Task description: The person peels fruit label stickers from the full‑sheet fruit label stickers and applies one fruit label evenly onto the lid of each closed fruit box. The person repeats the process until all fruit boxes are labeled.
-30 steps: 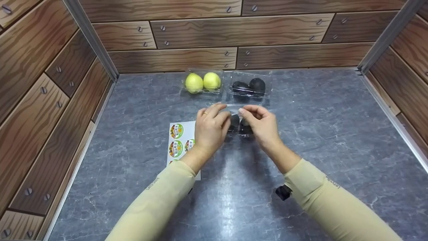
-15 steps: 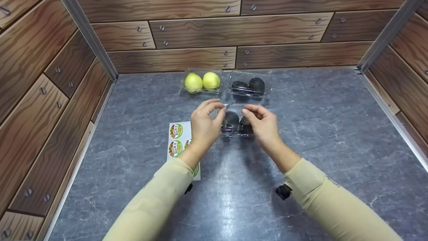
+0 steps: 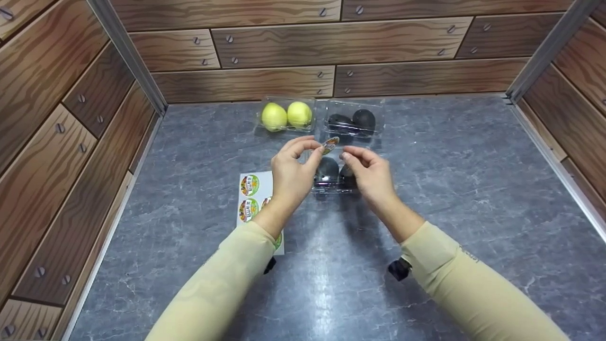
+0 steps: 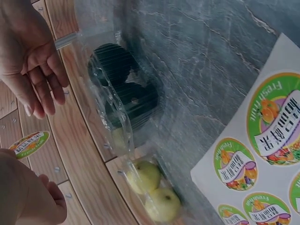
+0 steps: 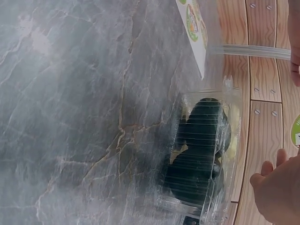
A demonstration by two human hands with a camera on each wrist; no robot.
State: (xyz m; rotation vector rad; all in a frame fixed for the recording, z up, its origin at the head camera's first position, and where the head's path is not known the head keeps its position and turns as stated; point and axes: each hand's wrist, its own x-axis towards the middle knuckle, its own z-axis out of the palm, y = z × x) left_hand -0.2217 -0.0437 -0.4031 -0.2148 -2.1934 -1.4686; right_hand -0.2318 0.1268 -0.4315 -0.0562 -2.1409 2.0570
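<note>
While pale sleeves (image 3: 213, 279) reach forward from the near edge, a white sheet (image 3: 266, 182) of round fruit labels lies on the grey marbled tabletop (image 3: 450, 189), partly hidden by the left forearm. The left hand (image 3: 292, 175) pinches one loose label (image 3: 330, 145) between thumb and finger, up in the air near the right hand (image 3: 374, 177), whose fingers are loosely bent, grasping nothing visible. Below the hands sits a clear box (image 3: 331, 191) of dark fruit (image 3: 326, 169). Farther back, two more clear boxes stand side by side, yellow-green fruit (image 3: 273, 117) left, dark fruit right, before a wood-patterned wall (image 3: 284, 47).
</note>
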